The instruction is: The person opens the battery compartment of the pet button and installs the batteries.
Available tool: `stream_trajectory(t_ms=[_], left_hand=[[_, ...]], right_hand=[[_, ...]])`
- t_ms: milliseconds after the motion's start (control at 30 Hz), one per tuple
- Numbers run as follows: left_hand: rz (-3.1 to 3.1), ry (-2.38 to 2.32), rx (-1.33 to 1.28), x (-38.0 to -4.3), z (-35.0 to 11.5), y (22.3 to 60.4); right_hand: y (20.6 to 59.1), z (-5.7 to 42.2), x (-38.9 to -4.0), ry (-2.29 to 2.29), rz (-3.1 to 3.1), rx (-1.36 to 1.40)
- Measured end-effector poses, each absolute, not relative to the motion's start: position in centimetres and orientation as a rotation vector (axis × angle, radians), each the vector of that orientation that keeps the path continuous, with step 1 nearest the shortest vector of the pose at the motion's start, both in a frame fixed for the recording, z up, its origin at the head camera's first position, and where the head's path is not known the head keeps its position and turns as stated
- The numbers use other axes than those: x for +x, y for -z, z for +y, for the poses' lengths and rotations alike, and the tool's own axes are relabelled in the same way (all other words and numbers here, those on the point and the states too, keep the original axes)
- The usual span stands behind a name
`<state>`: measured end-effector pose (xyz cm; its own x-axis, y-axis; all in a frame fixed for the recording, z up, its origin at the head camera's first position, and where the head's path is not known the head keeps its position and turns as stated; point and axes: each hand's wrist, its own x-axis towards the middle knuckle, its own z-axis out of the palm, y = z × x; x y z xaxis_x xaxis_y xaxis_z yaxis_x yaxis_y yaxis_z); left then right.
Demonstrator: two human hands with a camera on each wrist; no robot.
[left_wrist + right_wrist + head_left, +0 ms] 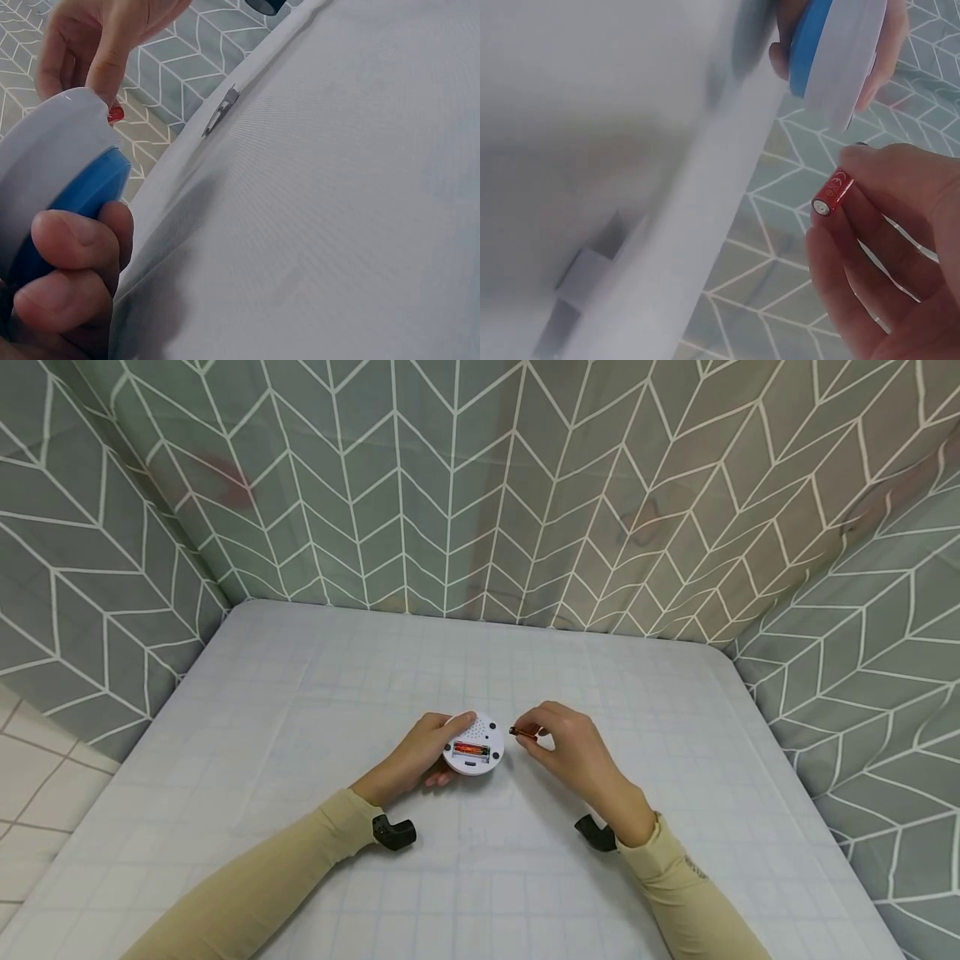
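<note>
Thumb of the left hand (408,760) lies over the edge of a round white device (476,729), as the head view has it, with fingertips showing below; that hand grips the device over the white-covered table (360,677). The device's upturned face carries speaker holes, dark round feet and an open battery compartment (483,759), where one red battery (471,749) lies. Just to the right, apart from the device, the right hand (573,747) pinches a loose battery (522,733). Both forearms wear tan sleeves (277,868) with a black wrist camera (393,833) at each cuff; grey chevron-patterned curtains (450,485) hang around the table.

From the left wrist, the curled left fingers clasp the device's blue side beneath its white body. The right hand is beyond it, a red bit of the loose battery peeking out. A grey clip-like piece (221,111) sits by the table's edge.

From the right wrist, thumb and forefinger nip the loose battery, one end towards the camera, the other fingers loosely bent; the left hand holds the device near it.
</note>
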<state>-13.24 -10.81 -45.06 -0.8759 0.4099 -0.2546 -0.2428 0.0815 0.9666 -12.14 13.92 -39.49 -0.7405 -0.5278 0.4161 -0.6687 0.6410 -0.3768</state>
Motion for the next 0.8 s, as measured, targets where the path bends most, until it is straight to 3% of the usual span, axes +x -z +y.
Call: stream_trajectory(t_ms=[800], left_hand=[[1.918,-1.850,0.155,-13.2,-10.7,44.8]], right_hand=[[39.3,12.0,-10.8,-0.936,-2.330,1.068]])
